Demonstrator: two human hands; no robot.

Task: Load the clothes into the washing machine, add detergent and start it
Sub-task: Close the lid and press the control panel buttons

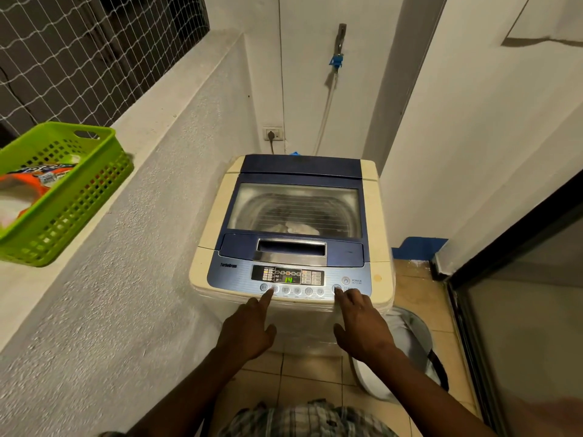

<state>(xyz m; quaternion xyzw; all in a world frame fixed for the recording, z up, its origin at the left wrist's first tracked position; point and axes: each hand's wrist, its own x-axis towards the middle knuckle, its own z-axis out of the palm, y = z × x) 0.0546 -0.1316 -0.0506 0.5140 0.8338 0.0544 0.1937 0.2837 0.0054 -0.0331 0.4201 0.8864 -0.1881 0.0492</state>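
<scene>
A cream and blue top-loading washing machine stands ahead with its glass lid closed. Pale clothes show through the lid inside the drum. The control panel is lit and its green display reads 14. My left hand points with the index fingertip on a round button at the panel's left. My right hand has its index fingertip on the start button at the panel's right. An orange detergent bag lies in a green basket on the ledge at left.
A rough concrete ledge runs along the left, with netting above it. A wall socket and a tap with hose are behind the machine. A white laundry basket sits on the tiled floor at right, beside a glass door.
</scene>
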